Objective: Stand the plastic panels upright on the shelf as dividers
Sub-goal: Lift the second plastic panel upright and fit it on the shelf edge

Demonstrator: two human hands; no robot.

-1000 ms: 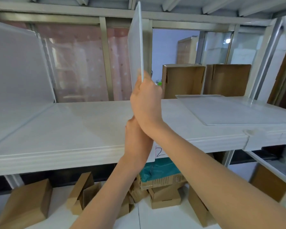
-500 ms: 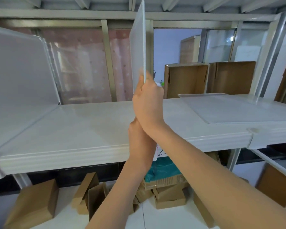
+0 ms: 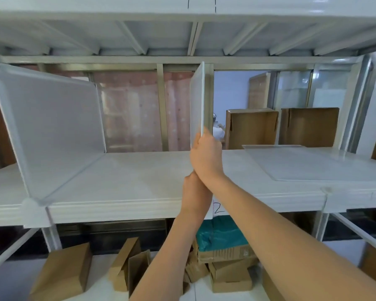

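Three panels are in view. The left panel (image 3: 50,127) stands upright at the left end of the shelf (image 3: 128,177). The flat panel (image 3: 313,164) lies on the shelf to the right. The held panel (image 3: 196,105) is at the middle, edge-on to us and close to vertical, with its top just under the rail (image 3: 117,59) of the tier above. The hands hide its lower edge, so we cannot tell whether it sits on the shelf.

The step in hand, as we judge it, is seating this middle divider. To do it well:
- Square the sheet to the front lip, parallel with the left panel.
- Set the bottom edge down first, then ease the top in under the rail.
- The sheet is thin and likely bends, so steer it from the near edge with no twist.
- Let go only once it stands alone, because a lean could tip it onto the flat panel.

Fingers:
- The right hand (image 3: 206,155) is curled round the near edge of the held panel, with the thumb side toward us, gripping it.
- The left hand (image 3: 193,187) sits lower, tucked against the right wrist at the front lip. Its fingers are hidden, so we cannot tell whether it grips or only presses.
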